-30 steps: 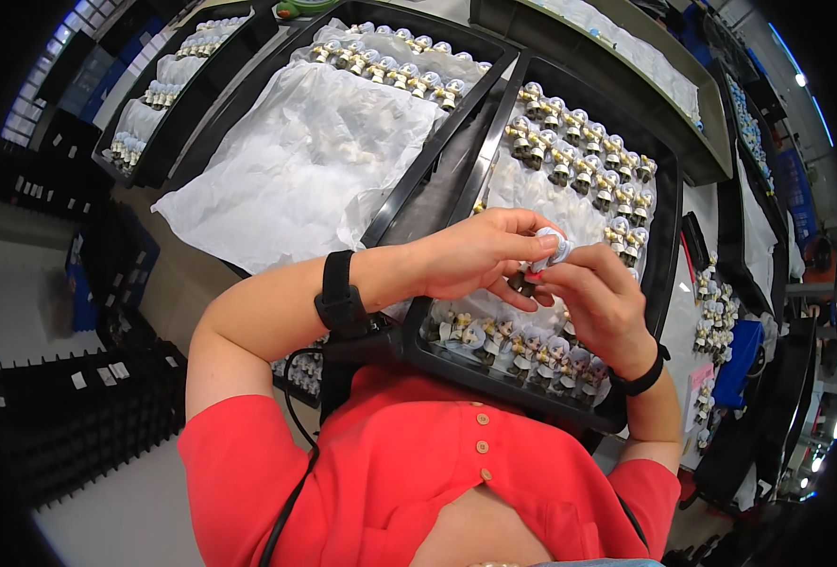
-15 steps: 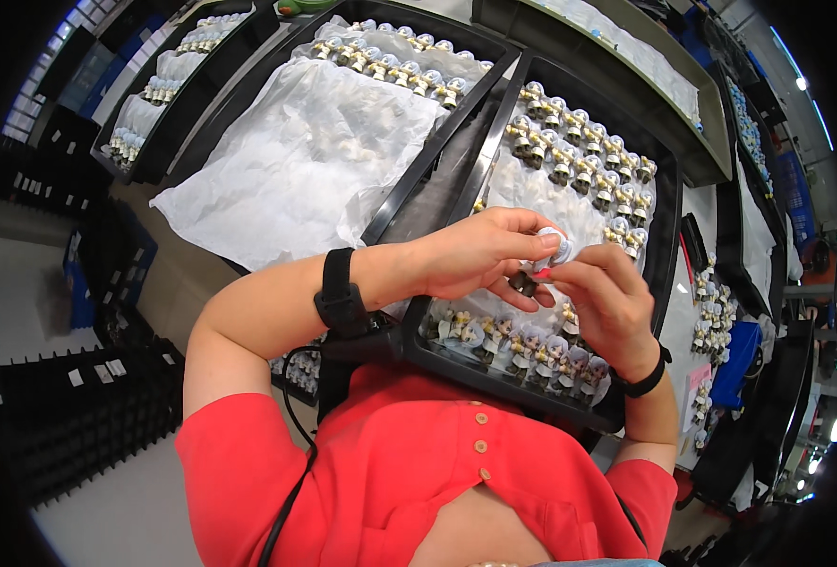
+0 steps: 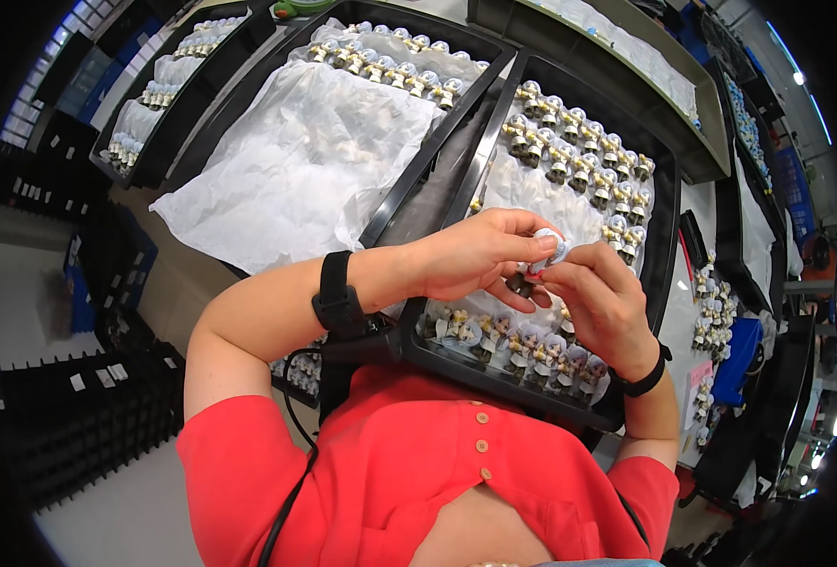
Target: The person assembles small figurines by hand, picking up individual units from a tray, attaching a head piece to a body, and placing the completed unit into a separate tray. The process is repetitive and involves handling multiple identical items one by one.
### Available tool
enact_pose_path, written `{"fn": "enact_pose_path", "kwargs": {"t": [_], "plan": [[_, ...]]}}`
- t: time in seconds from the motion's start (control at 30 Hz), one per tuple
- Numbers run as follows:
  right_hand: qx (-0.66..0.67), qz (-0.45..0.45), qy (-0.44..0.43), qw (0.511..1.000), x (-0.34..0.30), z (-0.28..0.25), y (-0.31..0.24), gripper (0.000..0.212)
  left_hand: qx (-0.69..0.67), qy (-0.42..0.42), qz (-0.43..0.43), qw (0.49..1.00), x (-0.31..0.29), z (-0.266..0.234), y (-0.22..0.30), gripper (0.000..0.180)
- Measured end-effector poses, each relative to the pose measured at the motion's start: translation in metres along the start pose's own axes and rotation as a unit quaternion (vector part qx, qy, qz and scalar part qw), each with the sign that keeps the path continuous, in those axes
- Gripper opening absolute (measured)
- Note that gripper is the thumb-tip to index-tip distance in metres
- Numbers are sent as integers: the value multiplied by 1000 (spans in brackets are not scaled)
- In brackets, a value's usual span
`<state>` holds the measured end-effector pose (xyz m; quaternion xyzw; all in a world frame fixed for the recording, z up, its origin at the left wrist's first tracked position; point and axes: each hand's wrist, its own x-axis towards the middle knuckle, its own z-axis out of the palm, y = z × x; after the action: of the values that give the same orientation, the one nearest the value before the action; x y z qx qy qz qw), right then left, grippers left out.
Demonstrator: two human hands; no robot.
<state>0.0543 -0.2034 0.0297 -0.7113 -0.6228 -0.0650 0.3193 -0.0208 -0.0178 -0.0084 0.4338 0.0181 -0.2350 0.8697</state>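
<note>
Black crates [image 3: 78, 406] stand stacked on the person's left. Farthest left on the work surface, a narrow-looking tray [image 3: 213, 80] carries rows of figures between pale layers. Beside it, the middle tray [image 3: 447, 28] holds two rows of figures at its far end. A crumpled white sheet [image 3: 310, 156] covers the rest and spills over the near edge. The front tray [image 3: 669, 208], slightly right of the person, has upright figures in rows at its far part and another row along its near wall, with pale film between. An olive tray [image 3: 626, 94] sits behind it. The person wears a red shirt [image 3: 409, 482]. To the right is a blue bin [image 3: 742, 354], near more figures on the table.

The left hand [image 3: 494, 250] and right hand [image 3: 603, 293] meet over the front tray, both engaged with one figure [image 3: 553, 250]. The left grips it, thumb on its pale head; the right's thumb and fingertips pinch a small red bit [image 3: 537, 276] just below that head. Whether that bit belongs to the figure I cannot tell. A black band circles each wrist, the left one [image 3: 340, 302] broader.
</note>
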Motion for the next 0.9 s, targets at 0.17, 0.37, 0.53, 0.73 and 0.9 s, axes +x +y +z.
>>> {"fn": "enact_pose_path", "kwargs": {"t": [0.17,0.37,0.53,0.73,0.9], "plan": [[-12,13,31,999,-3,-9,-1,22,-1,7,6,1000,-1,2,2,34],[-20,4,22,1000,-1,-6,-1,22,-6,0,6,1000,0,-1,1,34],[-4,-7,10,1000,0,1,3,23,3,3,1,1000,-1,1,1,35],[0,1,1,1000,0,1,-1,23,-1,-8,4,1000,0,-1,-1,35],[-2,7,3,1000,-1,0,-1,24,-6,-8,7,1000,1,0,-2,35]]}}
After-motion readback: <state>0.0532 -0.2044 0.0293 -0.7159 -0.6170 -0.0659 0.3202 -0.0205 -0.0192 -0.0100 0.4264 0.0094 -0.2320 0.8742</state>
